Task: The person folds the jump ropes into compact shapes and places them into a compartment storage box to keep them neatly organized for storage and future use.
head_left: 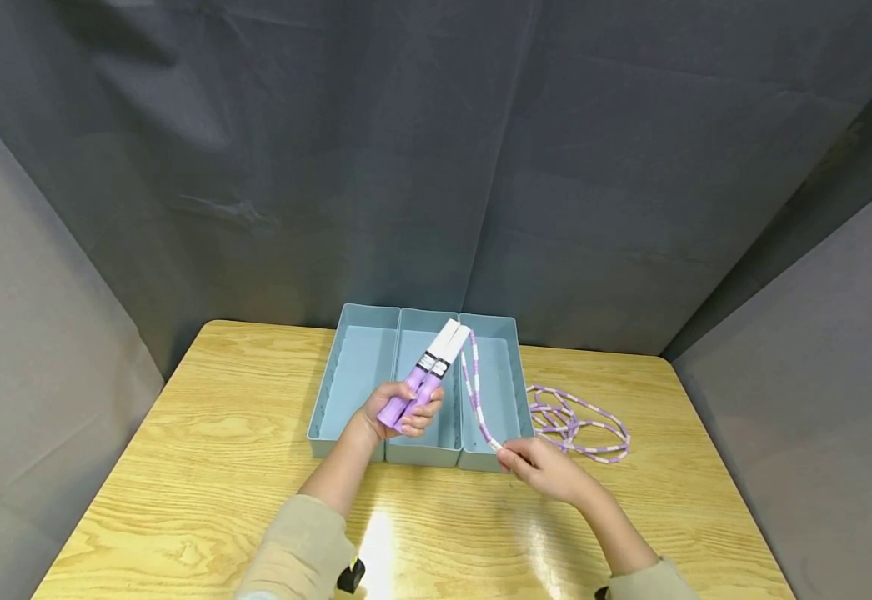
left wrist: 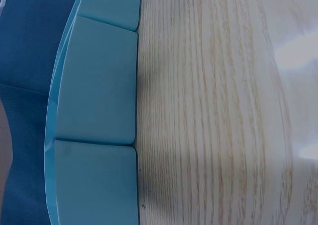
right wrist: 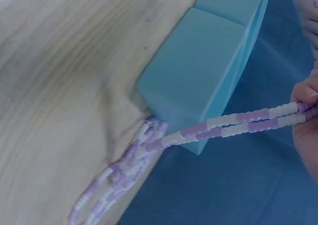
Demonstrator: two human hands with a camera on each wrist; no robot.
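My left hand point(head_left: 376, 406) grips the two handles point(head_left: 427, 367) of a jump rope side by side, above the middle blue-grey bin point(head_left: 423, 457). The handles are purple at the lower end and white at the upper, with black bands, and tilt up to the right. My right hand point(head_left: 550, 472) pinches the doubled purple-and-white beaded rope point(head_left: 478, 408) near the front of the right bin. In the right wrist view two beaded strands point(right wrist: 238, 124) run from the fingers point(right wrist: 304, 93) down to the table. The rest of the rope lies as a loose coil point(head_left: 582, 425) right of the bins.
Three long open bins stand side by side at the table's back, the left one point(head_left: 361, 350) and right one point(head_left: 492, 350) flanking the middle. Behind the wooden table point(head_left: 241, 467) hangs a dark curtain point(head_left: 406, 167); grey panels point(head_left: 23, 333) stand at the sides.
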